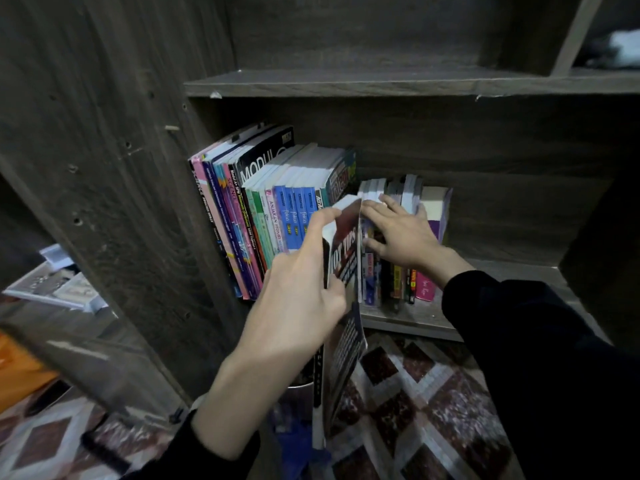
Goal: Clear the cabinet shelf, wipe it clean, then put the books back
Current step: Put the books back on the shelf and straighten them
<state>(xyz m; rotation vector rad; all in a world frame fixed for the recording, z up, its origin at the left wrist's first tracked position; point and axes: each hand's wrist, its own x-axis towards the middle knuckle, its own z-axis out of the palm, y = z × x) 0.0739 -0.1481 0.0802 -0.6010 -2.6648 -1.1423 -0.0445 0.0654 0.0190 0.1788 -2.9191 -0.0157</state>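
Left grip: The left hand (298,289) clasped a paperback (346,251) by its top edge. The paperback stood upright and halfway out over the shelf's front, in the gap between two rows.
Right grip: The right hand (401,233) lay flat with fingers spread on the tops of the short books (424,287), grasping nothing.
Books: The tall workbooks (263,209) leaned against the cabinet wall (121,168) at the left, with the short books just beside the gap.
Progress: The shelf (415,320) was nearly full. This was judged to be either the first book coming out or the last going in; the view did not settle which.
Left to do: If clearing, almost everything remained, including the wiping. No cloth could be made out.
In the way: The leaning workbooks crowded the gap and could tip into it.
Around: A patterned floor (433,410) lay below. A bare upper shelf (346,83) ran above. A blurred white bundle (623,46) sat in a far compartment.
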